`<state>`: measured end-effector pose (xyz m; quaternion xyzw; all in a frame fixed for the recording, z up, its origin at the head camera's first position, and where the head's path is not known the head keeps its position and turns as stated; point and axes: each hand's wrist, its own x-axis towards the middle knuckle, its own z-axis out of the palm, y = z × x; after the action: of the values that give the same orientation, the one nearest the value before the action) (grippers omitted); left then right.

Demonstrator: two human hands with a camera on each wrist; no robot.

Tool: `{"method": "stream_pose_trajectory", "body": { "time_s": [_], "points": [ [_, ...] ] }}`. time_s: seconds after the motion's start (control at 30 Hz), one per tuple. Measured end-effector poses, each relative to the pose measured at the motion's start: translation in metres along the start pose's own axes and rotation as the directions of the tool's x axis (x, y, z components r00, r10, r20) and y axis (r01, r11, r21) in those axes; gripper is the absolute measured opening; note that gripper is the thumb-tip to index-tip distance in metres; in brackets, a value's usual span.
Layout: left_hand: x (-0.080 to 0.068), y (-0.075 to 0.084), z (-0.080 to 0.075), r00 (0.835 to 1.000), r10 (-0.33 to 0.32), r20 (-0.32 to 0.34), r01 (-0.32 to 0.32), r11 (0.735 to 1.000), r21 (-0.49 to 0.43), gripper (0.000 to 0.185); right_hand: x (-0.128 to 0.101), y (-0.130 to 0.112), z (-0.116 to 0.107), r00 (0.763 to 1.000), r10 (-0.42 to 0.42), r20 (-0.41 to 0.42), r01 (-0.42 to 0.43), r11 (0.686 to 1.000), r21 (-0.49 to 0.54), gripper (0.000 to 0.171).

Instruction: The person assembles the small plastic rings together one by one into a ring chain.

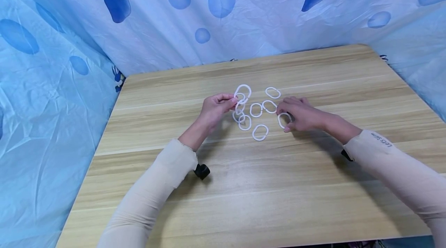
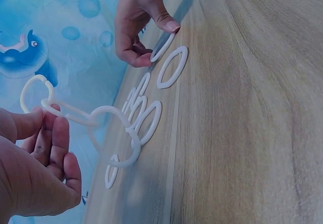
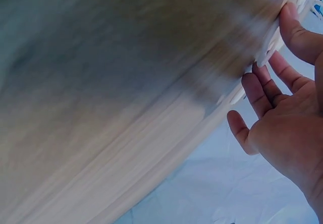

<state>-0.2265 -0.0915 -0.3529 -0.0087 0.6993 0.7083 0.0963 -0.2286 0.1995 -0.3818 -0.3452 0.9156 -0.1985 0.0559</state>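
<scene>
Two hands busy: your left hand (image 1: 215,109) pinches a chain of white rings (image 1: 241,105) while your right hand (image 1: 301,114) pinches one loose ring (image 1: 283,120) on the desk (image 1: 313,186).

Rings (image 1: 260,132) were smooth white plastic; table (image 1: 244,194) was matt wood-grain laminate; backdrop (image 1: 244,19) was creased, glossy blue-printed sheet.

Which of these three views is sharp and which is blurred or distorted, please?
Head view: sharp and evenly lit, soft shadows under both arms, table edges bowed by the wide lens. Left wrist view: the chain of rings reads clearly, though the left hand close to the lens is soft. Right wrist view: the tabletop is smeared by motion blur and dim, only the right hand is recognisable.
</scene>
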Motion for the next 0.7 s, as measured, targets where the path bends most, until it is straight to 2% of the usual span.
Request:
{"method": "stream_pose_trajectory", "body": {
  "time_s": [0.37, 0.57, 0.7],
  "points": [
    [0.0004, -0.0007, -0.0004, 1.0, 0.009, 0.007, -0.009, 1.0, -0.002, 0.016, -0.0024, -0.0042, 0.0051, 0.999, -0.035, 0.022, 0.039, 0.986, -0.16, 0.039],
    [-0.0006, 0.0004, -0.0003, 1.0, 0.007, 0.009, -0.007, 1.0, -0.006, 0.016, -0.0031, -0.0067, 0.0084, 0.991, -0.127, -0.03, 0.113, 0.954, -0.278, 0.031],
    [0.0001, 0.0007, -0.0005, 1.0, 0.005, 0.012, -0.004, 1.0, -0.008, 0.016, -0.0017, -0.0081, 0.0079, 0.981, -0.179, -0.079, 0.146, 0.938, -0.315, 0.032]
  ]
}}
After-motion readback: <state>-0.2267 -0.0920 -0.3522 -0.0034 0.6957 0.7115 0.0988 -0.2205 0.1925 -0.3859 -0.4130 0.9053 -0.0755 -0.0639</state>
